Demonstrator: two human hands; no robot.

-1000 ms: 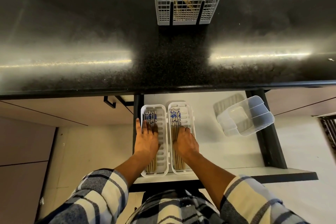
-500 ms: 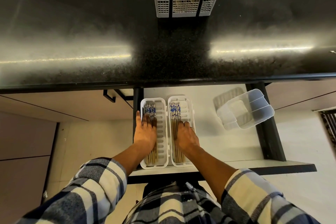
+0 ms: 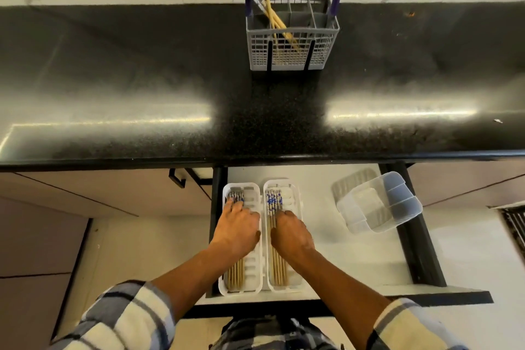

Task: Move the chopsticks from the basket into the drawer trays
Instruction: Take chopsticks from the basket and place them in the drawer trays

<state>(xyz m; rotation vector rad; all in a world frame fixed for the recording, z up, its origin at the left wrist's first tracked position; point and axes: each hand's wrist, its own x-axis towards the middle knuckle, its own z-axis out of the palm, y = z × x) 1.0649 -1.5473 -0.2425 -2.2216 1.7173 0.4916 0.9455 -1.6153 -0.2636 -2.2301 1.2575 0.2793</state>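
Observation:
A grey cutlery basket with a blue handle stands at the back of the black counter, and a few chopsticks lean in its left compartment. Below the counter, two white trays lie side by side in the open drawer. My left hand lies flat, fingers spread, on the chopsticks in the left tray. My right hand rests on the chopsticks in the right tray. Its fingers are bent downward, and a grip cannot be made out.
A clear plastic container lies tilted at the drawer's right side. The black counter overhangs the back of the drawer. The drawer's dark front edge is near my body. Closed cabinet fronts flank the drawer.
The view has tilted up, so the whole basket and its handle now show. Both hands stay on the trays; the right hand's fingers have curled down.

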